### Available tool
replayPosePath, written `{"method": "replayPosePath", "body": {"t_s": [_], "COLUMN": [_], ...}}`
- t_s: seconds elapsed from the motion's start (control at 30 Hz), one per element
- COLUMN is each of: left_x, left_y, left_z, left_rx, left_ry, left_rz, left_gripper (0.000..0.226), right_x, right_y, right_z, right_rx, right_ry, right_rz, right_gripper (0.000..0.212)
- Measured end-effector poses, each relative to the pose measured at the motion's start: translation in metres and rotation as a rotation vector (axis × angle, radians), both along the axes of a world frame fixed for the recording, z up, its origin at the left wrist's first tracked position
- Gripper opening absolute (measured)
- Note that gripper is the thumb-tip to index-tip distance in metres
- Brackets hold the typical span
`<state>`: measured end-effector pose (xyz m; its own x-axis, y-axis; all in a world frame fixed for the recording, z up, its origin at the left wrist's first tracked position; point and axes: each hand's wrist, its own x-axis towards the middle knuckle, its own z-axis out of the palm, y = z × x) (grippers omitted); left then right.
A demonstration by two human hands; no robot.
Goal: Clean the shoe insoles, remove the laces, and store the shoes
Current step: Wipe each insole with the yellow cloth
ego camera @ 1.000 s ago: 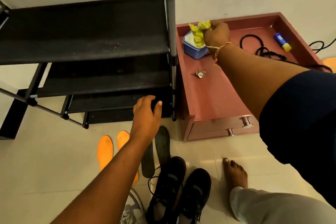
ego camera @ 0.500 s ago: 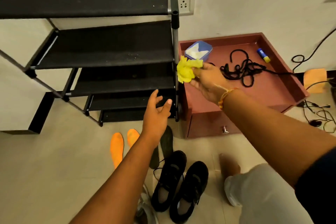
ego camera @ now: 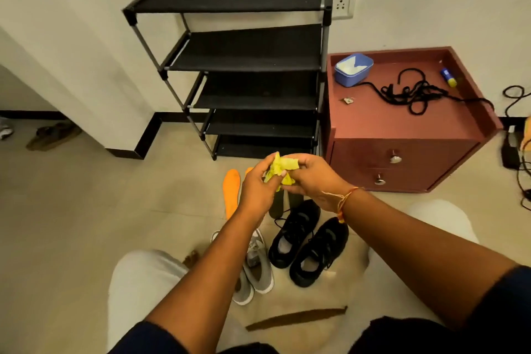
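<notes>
Both my hands hold a crumpled yellow cloth (ego camera: pixel 280 168) in front of me above the floor. My left hand (ego camera: pixel 255 190) pinches its lower part and my right hand (ego camera: pixel 311 178) grips its upper part. Below the hands lie an orange insole (ego camera: pixel 231 190) and dark insoles (ego camera: pixel 277 204), partly hidden by my hands. A pair of black shoes (ego camera: pixel 310 244) with laces stands on the floor, next to a pair of grey shoes (ego camera: pixel 255 264). Loose black laces (ego camera: pixel 413 93) lie on the red cabinet (ego camera: pixel 402 129).
A black shoe rack (ego camera: pixel 247 66) with bare shelves stands against the wall, left of the cabinet. A blue tub (ego camera: pixel 353 69), keys (ego camera: pixel 348 100) and a blue-yellow stick (ego camera: pixel 448 77) sit on the cabinet. Cables (ego camera: pixel 517 152) trail at the right. Sandals (ego camera: pixel 53 135) lie far left.
My right hand brought the yellow cloth from the blue tub on the cabinet down toward me. My left hand rose to meet it and now pinches the cloth too. The view pulled back.
</notes>
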<state>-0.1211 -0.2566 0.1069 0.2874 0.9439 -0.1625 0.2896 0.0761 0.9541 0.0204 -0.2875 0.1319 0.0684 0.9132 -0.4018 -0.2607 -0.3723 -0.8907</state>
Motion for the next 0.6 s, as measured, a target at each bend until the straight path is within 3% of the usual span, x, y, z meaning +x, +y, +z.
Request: {"method": "replayPosePath", "body": {"t_s": [0.17,0.23,0.37,0.5,0.6], "left_x": [-0.023,-0.026,-0.023,-0.012,-0.008], "left_y": [-0.023,-0.027,-0.02,-0.009,0.007], "left_z": [0.006,0.006,-0.008,-0.017,-0.036], "left_rx": [0.071,0.079,-0.028,-0.417,-0.554], "left_ry": [0.055,0.071,0.045,-0.25,-0.365], "left_rz": [0.165,0.176,0.107,0.194,0.265], "left_gripper": [0.041,0.042,0.045,0.033,0.024], "right_x": [-0.023,-0.027,-0.032,-0.026,-0.02], "right_y": [-0.017,-0.017,-0.005,0.013,0.031], "right_z": [0.005,0.001,-0.022,-0.052,-0.075], "right_rx": [-0.116,-0.128,-0.084,-0.092,-0.071], "right_ry": [0.37,0.393,0.214,-0.046,-0.352], "right_rz": [0.044,0.046,-0.035,-0.06,-0.031], "right_gripper": [0.031,0.035,0.02,0.006,0.012]}}
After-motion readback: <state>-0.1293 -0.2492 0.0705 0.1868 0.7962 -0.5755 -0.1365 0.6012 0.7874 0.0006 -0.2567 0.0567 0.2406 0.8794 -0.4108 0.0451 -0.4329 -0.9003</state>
